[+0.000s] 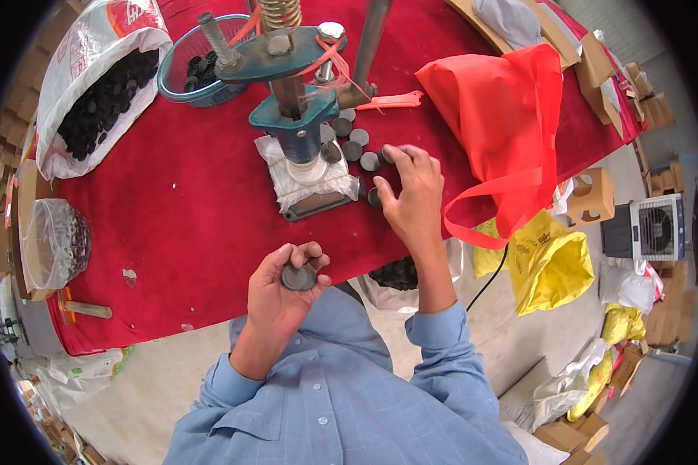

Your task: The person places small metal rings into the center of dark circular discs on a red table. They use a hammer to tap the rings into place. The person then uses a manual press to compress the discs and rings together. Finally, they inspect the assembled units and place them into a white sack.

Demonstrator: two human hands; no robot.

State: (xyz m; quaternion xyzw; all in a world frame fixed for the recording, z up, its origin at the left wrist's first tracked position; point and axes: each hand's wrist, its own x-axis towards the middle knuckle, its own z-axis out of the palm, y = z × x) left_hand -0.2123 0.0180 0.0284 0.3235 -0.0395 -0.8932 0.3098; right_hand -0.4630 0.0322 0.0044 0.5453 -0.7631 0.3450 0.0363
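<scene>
My left hand point(284, 291) is closed around a round black disc point(298, 277), held up in front of my shirt. To the right of the press my right hand point(415, 186) reaches over the red cloth, thumb and fingers apart. Its fingertips touch or nearly touch a dark disc point(385, 155), and the thumb is beside another disc point(374, 197). Several loose discs point(353, 149) lie between that hand and the green metal hand press point(295, 120). Under the press's ram is a base block wrapped in white material point(318, 187).
At the far left, a white sack point(143, 101) spills black discs beside a blue basket point(209, 94). A clear tub point(54, 244) and a hammer point(89, 310) lie along the left edge. A red bag point(492, 116) stands at right. Below the table edge is an open sack of black pieces point(395, 275).
</scene>
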